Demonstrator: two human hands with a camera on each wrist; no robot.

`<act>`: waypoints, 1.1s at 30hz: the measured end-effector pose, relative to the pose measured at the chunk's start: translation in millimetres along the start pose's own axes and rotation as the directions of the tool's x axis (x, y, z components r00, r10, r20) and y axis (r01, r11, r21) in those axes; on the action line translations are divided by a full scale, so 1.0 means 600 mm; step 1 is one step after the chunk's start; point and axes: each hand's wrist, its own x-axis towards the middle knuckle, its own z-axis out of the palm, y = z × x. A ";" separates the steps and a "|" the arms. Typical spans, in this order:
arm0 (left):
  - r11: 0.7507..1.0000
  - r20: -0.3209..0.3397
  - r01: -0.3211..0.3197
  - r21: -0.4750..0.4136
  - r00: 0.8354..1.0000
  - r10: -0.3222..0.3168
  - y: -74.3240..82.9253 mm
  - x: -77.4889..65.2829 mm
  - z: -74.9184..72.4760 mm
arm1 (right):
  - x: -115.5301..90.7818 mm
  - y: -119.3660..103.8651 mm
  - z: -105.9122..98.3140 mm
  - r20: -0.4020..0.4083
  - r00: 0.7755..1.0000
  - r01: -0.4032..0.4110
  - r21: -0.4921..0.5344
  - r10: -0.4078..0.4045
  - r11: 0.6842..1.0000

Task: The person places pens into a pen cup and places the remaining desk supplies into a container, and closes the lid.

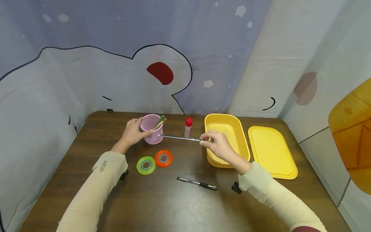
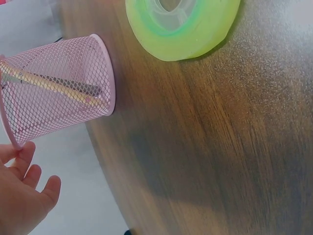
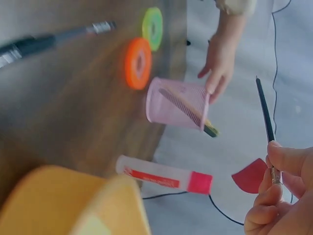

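Note:
My left hand [image 1: 132,131] holds a pink mesh pen cup [image 1: 153,139] by its rim, thumb across the near side; the left wrist view shows the fingertips [image 2: 24,152] at the rim. The cup [image 2: 58,63] stands upright on the table. In it lean a tan stick [image 2: 54,84] and a dark green-ended one [image 3: 210,131]. My right hand [image 1: 217,143] pinches a slim dark pencil [image 1: 181,138] near one end, above the table. The pencil [image 3: 265,110] points left, its sharp tip overlapping the cup in the head view.
A glue stick [image 1: 188,128] with a red cap stands between cup and yellow box [image 1: 242,141]. The box's yellow lid [image 1: 272,153] lies at the right. Green tape [image 1: 146,165] and orange tape [image 1: 163,158] lie before the cup; a black pen [image 1: 197,183] lies nearer me.

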 end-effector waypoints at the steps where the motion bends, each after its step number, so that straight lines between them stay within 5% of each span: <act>1: 1.000 -0.001 0.000 0.003 1.000 0.000 0.000 0.000 0.000 | 0.009 -0.002 -0.004 0.000 1.000 -0.003 -0.008 0.003 1.000; 9: 1.000 0.009 0.009 0.008 1.000 -0.009 0.002 -0.002 0.003 | 0.072 -0.011 -0.012 0.020 1.000 -0.007 -0.064 0.009 0.998; 20: 1.000 0.010 -0.001 -0.002 1.000 0.001 0.010 -0.007 0.004 | 0.132 -0.024 0.008 0.131 0.991 -0.001 -0.265 0.037 0.964; 33: 1.000 0.015 0.002 0.002 1.000 -0.002 0.011 -0.005 0.005 | 0.180 -0.043 0.026 0.213 0.971 -0.045 -0.272 0.106 0.961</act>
